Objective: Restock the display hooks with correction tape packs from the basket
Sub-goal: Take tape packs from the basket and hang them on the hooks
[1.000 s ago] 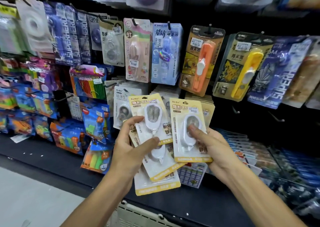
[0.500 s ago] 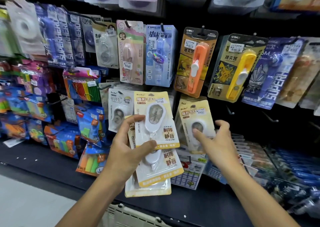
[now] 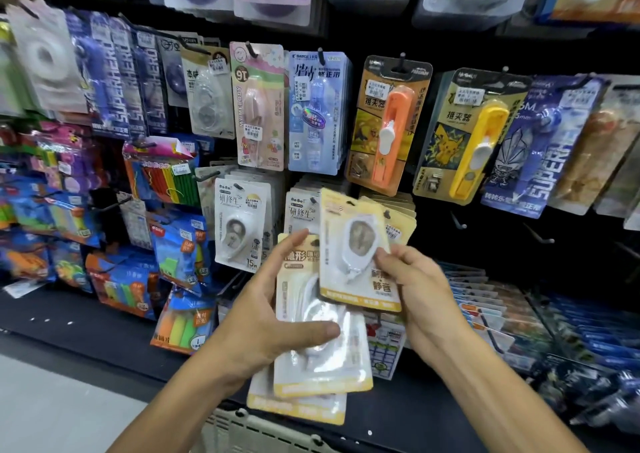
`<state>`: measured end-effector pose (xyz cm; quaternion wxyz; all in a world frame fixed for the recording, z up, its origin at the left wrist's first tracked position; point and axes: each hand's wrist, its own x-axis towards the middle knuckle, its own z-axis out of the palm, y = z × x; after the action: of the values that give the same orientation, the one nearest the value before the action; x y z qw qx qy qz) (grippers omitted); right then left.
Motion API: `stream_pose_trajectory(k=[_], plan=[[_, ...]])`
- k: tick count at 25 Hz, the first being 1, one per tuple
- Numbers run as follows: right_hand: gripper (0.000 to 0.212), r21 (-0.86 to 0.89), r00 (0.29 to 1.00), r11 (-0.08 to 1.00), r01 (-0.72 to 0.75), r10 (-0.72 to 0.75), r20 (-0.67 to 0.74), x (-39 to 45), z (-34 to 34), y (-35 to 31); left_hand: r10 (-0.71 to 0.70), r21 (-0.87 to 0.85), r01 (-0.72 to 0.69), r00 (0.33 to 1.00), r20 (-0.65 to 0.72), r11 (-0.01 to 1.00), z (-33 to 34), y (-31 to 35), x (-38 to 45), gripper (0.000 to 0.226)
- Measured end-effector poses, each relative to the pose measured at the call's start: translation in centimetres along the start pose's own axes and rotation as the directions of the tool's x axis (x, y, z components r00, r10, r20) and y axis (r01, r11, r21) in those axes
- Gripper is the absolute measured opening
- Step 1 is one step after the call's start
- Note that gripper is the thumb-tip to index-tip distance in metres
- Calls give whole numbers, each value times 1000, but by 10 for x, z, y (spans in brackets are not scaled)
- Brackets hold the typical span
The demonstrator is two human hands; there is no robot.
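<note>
Our left hand [image 3: 263, 328] grips a fanned stack of yellow-edged correction tape packs [image 3: 318, 359], thumb pressed across the top blister. Our right hand [image 3: 415, 290] pinches 1 pack [image 3: 356, 255] by its right edge, lifted toward the matching packs on the hook [image 3: 394, 220]. The basket [image 3: 252, 432] sits below. We judge these light, stiff cards with slick blisters; hold the card edge, keeping the hang hole free

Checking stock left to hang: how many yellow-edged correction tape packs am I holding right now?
3 visible: one pack pinched by the right hand, raised toward its hook; two stacked packs gripped by the left hand. More may hide underneath.
</note>
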<state>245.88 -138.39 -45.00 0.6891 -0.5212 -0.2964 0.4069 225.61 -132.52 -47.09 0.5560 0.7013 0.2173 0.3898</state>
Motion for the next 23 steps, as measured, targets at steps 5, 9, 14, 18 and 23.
stream_pose_trajectory(k=[5, 9, 14, 18, 23], plan=[[21, -448, 944, 880, 158, -267, -193, -2, -31, -14, -40, -3, 40, 966, -256, 999, -17, 1, 7, 96], [26, -618, 916, 752, 229, -382, -124, -2, -30, -2, -17, -3, 17, 950, -313, 1000, -9, 2, 6, 83], [32, -837, 922, 484, 256, -382, 61, -1, -20, 6, -8, -8, 6, 955, -296, 1000, -1, 1, 5, 67], [57, -397, 952, 903, 166, -41, 304, -14, 6, 15, 36, 82, -18, 973, -226, 996, 1, 2, 5, 71], [48, -275, 961, 952, 136, -59, 270, -7, 3, 10, 69, -51, -73, 993, -93, 996, -2, 2, 5, 88]])
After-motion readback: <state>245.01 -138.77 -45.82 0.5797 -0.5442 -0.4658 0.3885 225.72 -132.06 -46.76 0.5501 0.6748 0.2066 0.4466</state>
